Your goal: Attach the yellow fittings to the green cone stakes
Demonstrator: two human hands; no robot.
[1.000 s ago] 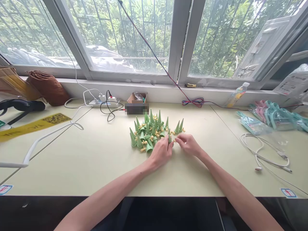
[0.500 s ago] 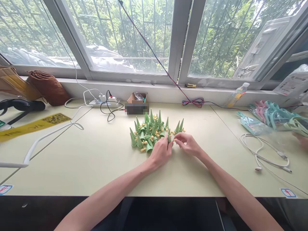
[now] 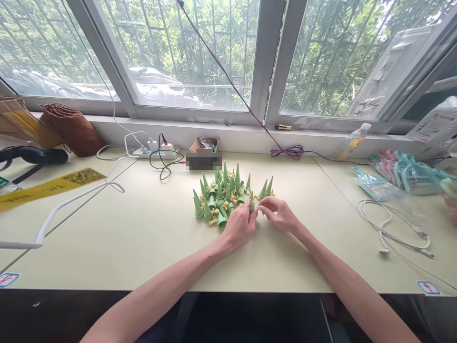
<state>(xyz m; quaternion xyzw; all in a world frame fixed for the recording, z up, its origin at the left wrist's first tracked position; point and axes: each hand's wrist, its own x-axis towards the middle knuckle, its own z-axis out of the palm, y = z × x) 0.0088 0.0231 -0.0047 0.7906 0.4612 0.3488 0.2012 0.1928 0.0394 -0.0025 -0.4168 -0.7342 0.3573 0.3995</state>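
My left hand (image 3: pixel 240 224) is closed around a green plastic plant watering spike (image 3: pixel 252 206), whose tip shows above the fingers. Much of that spike is hidden by the hand. My right hand (image 3: pixel 280 214) meets it from the right, thumb and forefinger pinched on the small yellow valve (image 3: pixel 259 208) at the spike's side. Just left of my hands, a cluster of similar green spikes (image 3: pixel 220 194) with yellow valves covers the table, most pointing up and some lying over. Beyond my right hand, a pair of spikes (image 3: pixel 266 187) stands apart from the cluster.
A power strip (image 3: pixel 143 151), a small cardboard box (image 3: pixel 210 144) and a tied cable bundle (image 3: pixel 287 152) lie along the back. White cables (image 3: pixel 391 228) and bagged pink and teal items (image 3: pixel 403 169) are on the right. Another person's hand (image 3: pixel 450 202) shows at the right edge.
My hands keep nearly the same position and grip on the spike and valve. At the right edge, the other person's hand and the pale green item by it have shifted slightly right.
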